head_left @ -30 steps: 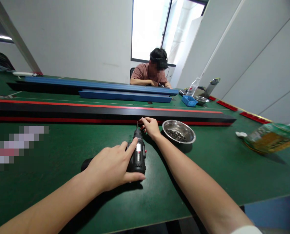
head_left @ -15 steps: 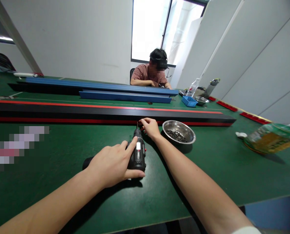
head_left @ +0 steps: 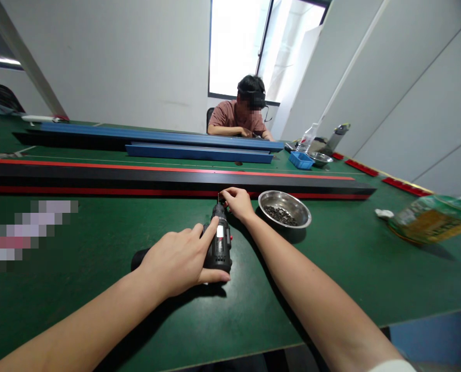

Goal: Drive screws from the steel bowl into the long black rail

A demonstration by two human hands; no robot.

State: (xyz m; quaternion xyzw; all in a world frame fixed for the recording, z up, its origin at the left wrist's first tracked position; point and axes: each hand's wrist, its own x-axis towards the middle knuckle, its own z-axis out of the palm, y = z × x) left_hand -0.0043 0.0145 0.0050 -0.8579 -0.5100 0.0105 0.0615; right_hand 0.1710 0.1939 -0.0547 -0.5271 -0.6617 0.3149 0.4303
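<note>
My left hand [head_left: 180, 258] is wrapped over a black cordless drill [head_left: 219, 243] lying on its side, its bit pointing away from me at the long black bar with red edges [head_left: 168, 178]. Beside the bit tip, my right hand [head_left: 236, 201] has its thumb and fingers pinched together; whatever they hold is too small to make out. Just right of that hand stands a steel bowl [head_left: 304, 219] with many small dark screws [head_left: 280, 216] in it.
Blue metal profiles [head_left: 199, 155] lie behind the bar on the green table [head_left: 331, 268]. A person [head_left: 234, 116] sits across. A blue basket [head_left: 301, 160] and a bottle [head_left: 308, 137] stand at the back right. A large plastic jar [head_left: 434, 219] lies on the right.
</note>
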